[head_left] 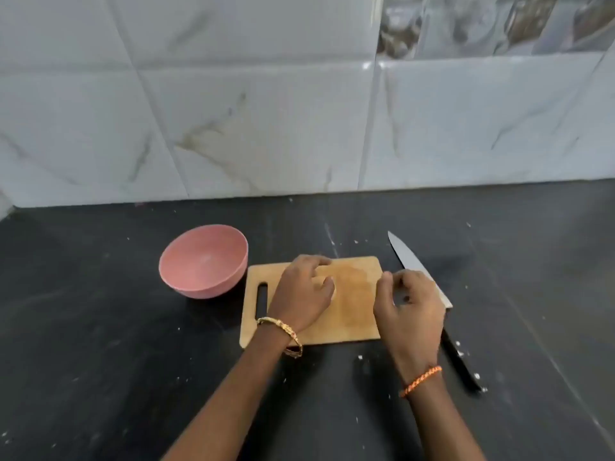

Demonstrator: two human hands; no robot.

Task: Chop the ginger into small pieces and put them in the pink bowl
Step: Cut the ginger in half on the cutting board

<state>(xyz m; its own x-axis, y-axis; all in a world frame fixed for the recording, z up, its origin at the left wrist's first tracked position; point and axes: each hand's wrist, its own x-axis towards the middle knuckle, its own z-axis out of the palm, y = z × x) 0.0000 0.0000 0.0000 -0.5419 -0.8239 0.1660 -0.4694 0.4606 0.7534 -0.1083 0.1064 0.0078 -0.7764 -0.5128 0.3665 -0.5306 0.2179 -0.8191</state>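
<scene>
Wooden and pale, the chopping board (352, 314) lies on a dark, speckled counter (100, 361), and everything else is placed by it; the pink bowl (203, 261) stands just beside the board's left edge, next to the slot handle, and looks bare inside; the knife (422, 281) lies on the counter off the board's right edge, blade tip pointing away toward the marbled tile wall (233, 111), black handle toward the person. Over the board's middle the left hand (304, 296) is cupped, fingers curled down around a pale lump that seems to be the ginger (333, 292); only a sliver of it shows past the fingertips, so I cannot tell its shape. At the board's right edge the right hand (411, 311) hovers with fingers loosely curled and nothing in them, covering part of the blade, and near the ginger but apart from it. A gold bangle (283, 331) circles the left wrist; an orange thread band (421, 380) circles the right.
</scene>
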